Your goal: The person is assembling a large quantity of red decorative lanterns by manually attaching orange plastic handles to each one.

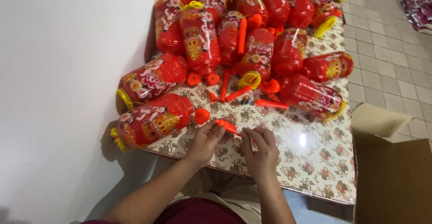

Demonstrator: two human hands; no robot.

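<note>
Crowding the floral-clothed table (pixel 315 170), red lanterns (pixel 200 39) are heaped close behind. They could be rolled off if nudged. An orange stick (pixel 226 126) is pinched by the left hand (pixel 204 141), its long axis slanting from upper left to lower right; a small clear piece (pixel 253 144) is gripped by the right hand (pixel 261 150).

Small assembly workshop: heaped red lanterns (pixel 252 30), cardboard box (pixel 391 170), tiled floor (pixel 387 48).

Before us on the table (pixel 315 170) lanterns (pixel 200 37) pile far and left, a cardboard box (pixel 391 170) standing right.
</note>
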